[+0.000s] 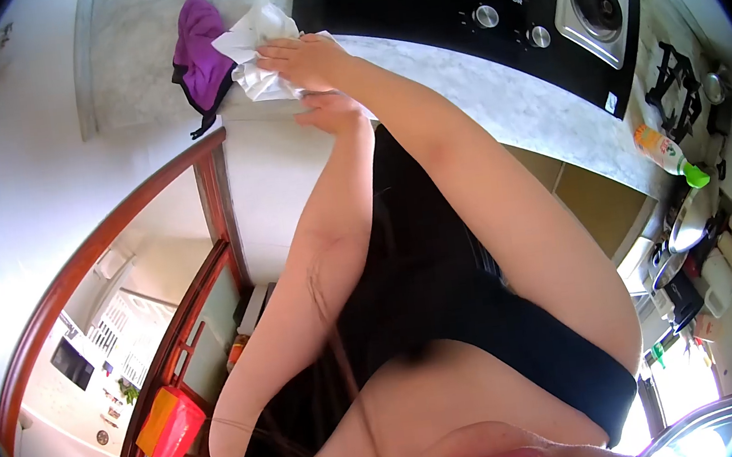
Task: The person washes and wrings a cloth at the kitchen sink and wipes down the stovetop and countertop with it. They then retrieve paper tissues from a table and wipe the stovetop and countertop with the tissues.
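Note:
My right hand [304, 61] lies with its fingers stretched out flat on a crumpled white tissue or cloth [258, 33] at the counter's front edge. Just below it, my left hand [333, 111] is at the counter edge with its fingers apart, close to the lower rim of the white material. Whether it touches that material I cannot tell. A purple cloth [203, 53] with dark edging rests on the counter to the left, partly hanging over the edge.
A black gas hob [471, 45] is set in the marble counter [420, 64]. Black pot supports [675, 89] and a bottle with a green cap [659, 148] are at the right. A red-brown wooden door frame [105, 236] and a red and orange dustpan-like object [170, 424] stand lower left.

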A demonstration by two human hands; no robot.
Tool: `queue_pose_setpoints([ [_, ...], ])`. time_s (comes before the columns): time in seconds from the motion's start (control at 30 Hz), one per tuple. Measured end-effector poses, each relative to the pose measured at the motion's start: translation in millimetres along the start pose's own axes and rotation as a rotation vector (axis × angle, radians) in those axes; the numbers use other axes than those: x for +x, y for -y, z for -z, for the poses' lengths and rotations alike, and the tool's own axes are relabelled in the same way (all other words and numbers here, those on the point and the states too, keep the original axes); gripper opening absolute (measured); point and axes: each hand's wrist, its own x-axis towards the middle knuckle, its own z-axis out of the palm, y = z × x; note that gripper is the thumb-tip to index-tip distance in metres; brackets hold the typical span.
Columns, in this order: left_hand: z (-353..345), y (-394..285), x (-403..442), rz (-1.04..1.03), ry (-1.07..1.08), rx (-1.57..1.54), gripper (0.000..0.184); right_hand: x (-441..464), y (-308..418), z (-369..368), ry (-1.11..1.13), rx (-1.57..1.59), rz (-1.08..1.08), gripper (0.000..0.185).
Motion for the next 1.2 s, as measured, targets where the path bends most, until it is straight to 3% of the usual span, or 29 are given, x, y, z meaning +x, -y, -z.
queue_pose_setpoints([
  [0.03,-2,0,1,0.143,0.014,-0.329,0.058,-5,4,21,0.035,-0.031,-0.006,0.053],
  [0.1,-17,2,16,0.454,-0.169,-1.662,0.061,-37,16,87,0.225,-0.004,-0.166,0.051],
  [0.17,-34,10,25,0.368,-0.163,-1.905,0.063,-87,28,134,0.377,-0.004,-0.314,0.05],
  [0.23,-59,20,36,0.213,-0.092,-1.928,0.068,-134,28,163,0.493,0.027,-0.483,0.049],
  [0.27,-69,30,42,0.136,-0.06,-1.933,0.071,-200,-16,73,0.269,-0.022,-0.528,0.048],
  [0.3,-69,50,42,0.184,0.072,-1.779,0.07,-240,-26,66,0.287,-0.076,-0.592,0.048],
  [0.4,-26,118,-7,0.123,0.185,-1.767,0.068,-334,-44,53,0.189,-0.03,-0.844,0.051],
  [0.53,-15,204,-49,0.065,0.025,-1.75,0.072,-311,-28,26,0.04,-0.143,-1.078,0.057],
  [0.57,-23,225,-56,0.088,-0.008,-1.706,0.069,-285,-20,25,0.12,-0.125,-1.076,0.055],
  [0.63,-38,259,-76,0.149,-0.05,-1.645,0.066,-227,2,38,0.175,-0.076,-0.834,0.05],
  [0.7,-51,286,-99,0.216,-0.063,-1.626,0.065,-174,7,21,0.016,-0.036,-0.602,0.049],
  [0.73,-58,296,-109,0.243,-0.07,-1.63,0.064,-142,6,18,0.063,-0.013,-0.495,0.048],
  [0.8,-71,314,-128,0.318,-0.07,-1.646,0.063,-85,10,11,-0.118,0.215,-0.26,0.042],
  [0.83,-78,322,-138,0.367,-0.062,-1.66,0.063,-49,4,-10,-0.375,0.351,-0.145,0.041],
  [0.9,-84,332,-155,0.474,-0.056,-1.695,0.063,16,6,-19,-0.548,0.504,-0.257,0.044],
  [1.03,-98,351,-184,0.614,-0.097,-1.678,0.064,81,22,-22,-0.434,0.028,-0.566,0.045],
  [1.2,-107,344,-188,0.563,-0.043,-1.614,0.064,26,52,-28,-0.138,-0.084,-0.27,0.048],
])
